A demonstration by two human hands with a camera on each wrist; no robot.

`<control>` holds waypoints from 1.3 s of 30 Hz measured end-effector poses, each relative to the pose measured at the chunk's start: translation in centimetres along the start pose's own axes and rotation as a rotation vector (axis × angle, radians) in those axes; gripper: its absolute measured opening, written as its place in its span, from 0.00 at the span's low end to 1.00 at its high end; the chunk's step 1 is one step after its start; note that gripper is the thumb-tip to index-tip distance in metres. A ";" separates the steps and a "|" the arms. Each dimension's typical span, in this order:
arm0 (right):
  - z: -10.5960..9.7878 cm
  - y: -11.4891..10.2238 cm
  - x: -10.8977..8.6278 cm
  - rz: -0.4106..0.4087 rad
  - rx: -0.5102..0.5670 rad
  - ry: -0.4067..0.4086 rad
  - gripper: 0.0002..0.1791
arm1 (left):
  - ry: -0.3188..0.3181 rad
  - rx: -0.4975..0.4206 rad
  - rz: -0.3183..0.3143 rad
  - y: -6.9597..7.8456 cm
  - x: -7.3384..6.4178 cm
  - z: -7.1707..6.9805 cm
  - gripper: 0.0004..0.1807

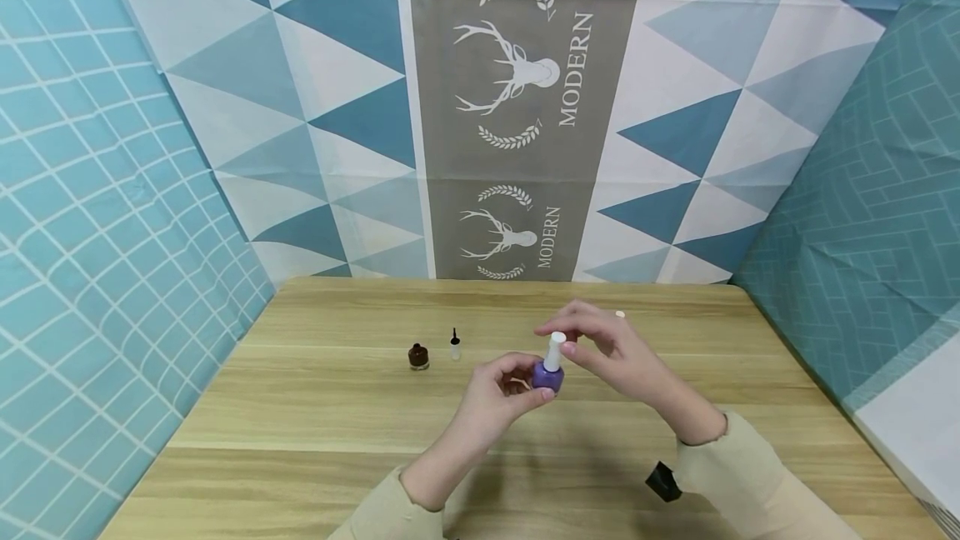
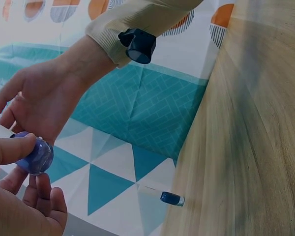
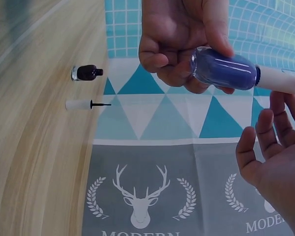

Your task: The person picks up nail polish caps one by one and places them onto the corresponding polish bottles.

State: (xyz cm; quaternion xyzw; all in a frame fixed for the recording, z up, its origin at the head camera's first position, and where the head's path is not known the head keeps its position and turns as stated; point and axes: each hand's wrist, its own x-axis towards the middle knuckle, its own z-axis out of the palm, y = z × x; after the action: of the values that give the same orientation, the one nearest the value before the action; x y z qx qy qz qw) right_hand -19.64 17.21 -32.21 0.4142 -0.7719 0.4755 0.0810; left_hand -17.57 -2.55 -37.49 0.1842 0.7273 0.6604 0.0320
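Note:
A bottle of purple nail polish (image 1: 548, 377) with a tall white cap (image 1: 554, 352) is held up above the table. My left hand (image 1: 504, 394) pinches the glass body between thumb and fingers. Around the top of the cap are the thumb and forefinger of my right hand (image 1: 611, 352), its other fingers loosely bent. In the right wrist view the purple bottle (image 3: 226, 70) lies sideways across the picture, its cap (image 3: 278, 80) at my right fingertips (image 3: 279, 101).
An uncapped dark nail polish bottle (image 1: 418, 357) stands on the wooden table (image 1: 315, 407) at left. Beside it, its white cap (image 1: 455, 350) stands brush up. Another nail polish bottle with a blue body (image 2: 172, 198) stands beyond my right hand. A black wrist mount (image 1: 663, 482) sits by my right sleeve.

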 end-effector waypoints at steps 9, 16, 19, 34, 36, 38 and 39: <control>0.0 -0.1 -0.1 -0.007 0.082 -0.025 0.15 | -0.010 0.001 0.006 0.0 -0.1 0.0 0.16; 0.0 0.0 -0.2 -0.009 0.031 -0.015 0.14 | -0.005 -0.003 0.008 0.0 -0.2 0.0 0.16; 0.0 0.0 -0.2 -0.025 -0.002 0.001 0.14 | -0.006 -0.004 0.011 0.0 -0.2 0.0 0.16; 0.1 0.1 -0.1 -0.051 -0.010 0.065 0.13 | -0.008 0.010 0.019 0.3 -0.2 0.1 0.15; 0.0 0.2 -0.1 -0.041 -0.001 0.069 0.14 | -0.010 0.011 0.019 0.3 -0.2 0.1 0.15; 0.0 0.2 0.0 -0.029 0.005 0.074 0.14 | -0.010 0.013 0.021 0.2 -0.2 0.1 0.15; 0.0 0.2 0.0 -0.021 0.007 0.076 0.14 | -0.010 0.015 0.022 0.2 -0.2 0.1 0.15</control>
State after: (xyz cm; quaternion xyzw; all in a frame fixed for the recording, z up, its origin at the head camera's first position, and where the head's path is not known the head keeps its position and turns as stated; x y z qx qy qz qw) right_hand -19.74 17.22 -32.33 0.4041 -0.7623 0.4927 0.1137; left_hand -17.36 -2.50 -37.33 0.1959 0.7299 0.6543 0.0270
